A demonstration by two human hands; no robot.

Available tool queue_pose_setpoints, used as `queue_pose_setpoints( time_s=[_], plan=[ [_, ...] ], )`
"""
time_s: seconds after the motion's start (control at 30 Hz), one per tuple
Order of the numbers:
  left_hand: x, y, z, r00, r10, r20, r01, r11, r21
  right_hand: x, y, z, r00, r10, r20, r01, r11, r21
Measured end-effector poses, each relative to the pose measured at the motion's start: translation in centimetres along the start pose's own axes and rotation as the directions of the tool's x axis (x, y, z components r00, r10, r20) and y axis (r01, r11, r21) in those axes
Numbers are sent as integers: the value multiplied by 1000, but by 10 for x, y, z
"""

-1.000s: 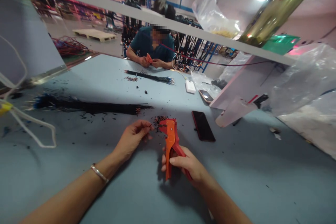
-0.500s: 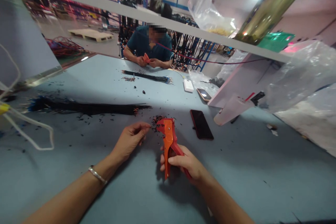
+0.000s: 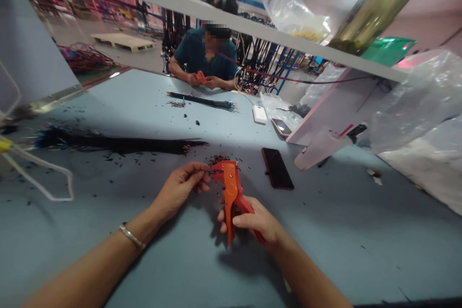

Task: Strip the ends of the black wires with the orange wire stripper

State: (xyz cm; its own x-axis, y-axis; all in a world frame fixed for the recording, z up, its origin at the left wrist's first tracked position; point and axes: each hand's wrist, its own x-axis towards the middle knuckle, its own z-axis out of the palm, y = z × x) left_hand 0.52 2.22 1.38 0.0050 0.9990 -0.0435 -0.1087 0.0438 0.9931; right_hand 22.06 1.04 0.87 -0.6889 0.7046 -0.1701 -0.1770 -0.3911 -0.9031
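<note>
My right hand point(image 3: 252, 221) is wrapped round the handles of an orange and red wire stripper point(image 3: 231, 184), its jaws pointing left. Pinched between thumb and fingers of my left hand point(image 3: 184, 184) is a thin dark wire point(image 3: 212, 171); its end reaches the stripper's jaws. Whether the jaws grip it, I cannot tell. Beyond my left hand lies a long bundle of black wires point(image 3: 137, 145), with blue bits at its left end and copper-coloured tips at its right. Small black offcuts point(image 3: 218, 159) are heaped just behind the stripper's head.
A dark phone point(image 3: 277, 168) lies right of the stripper, near a tilted translucent cup point(image 3: 321, 150). Across the table point(image 3: 325, 250) a person point(image 3: 207, 60) holds a similar orange tool behind a smaller wire bundle point(image 3: 202, 100). A white looped cord point(image 3: 43, 183) hangs at left.
The wire in my left hand has come up to the stripper's jaws. My left fingers sit slightly nearer to the tool, and its head has turned a little.
</note>
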Motion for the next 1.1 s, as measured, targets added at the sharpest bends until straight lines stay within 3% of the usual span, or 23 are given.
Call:
queue_pose_setpoints(
  time_s=[0.43,0.63,1.1],
  plan=[
    [-3,3,-1,986,114,120,-121,991,52,0,1,-2,999,15,30,-16,1000,22],
    [-2,1,-2,992,116,55,-116,993,-4,0,0,-1,999,16,36,-18,998,54],
    [-4,5,4,988,122,98,-129,990,65,0,1,1,999,19,31,-19,1000,7]
  ],
)
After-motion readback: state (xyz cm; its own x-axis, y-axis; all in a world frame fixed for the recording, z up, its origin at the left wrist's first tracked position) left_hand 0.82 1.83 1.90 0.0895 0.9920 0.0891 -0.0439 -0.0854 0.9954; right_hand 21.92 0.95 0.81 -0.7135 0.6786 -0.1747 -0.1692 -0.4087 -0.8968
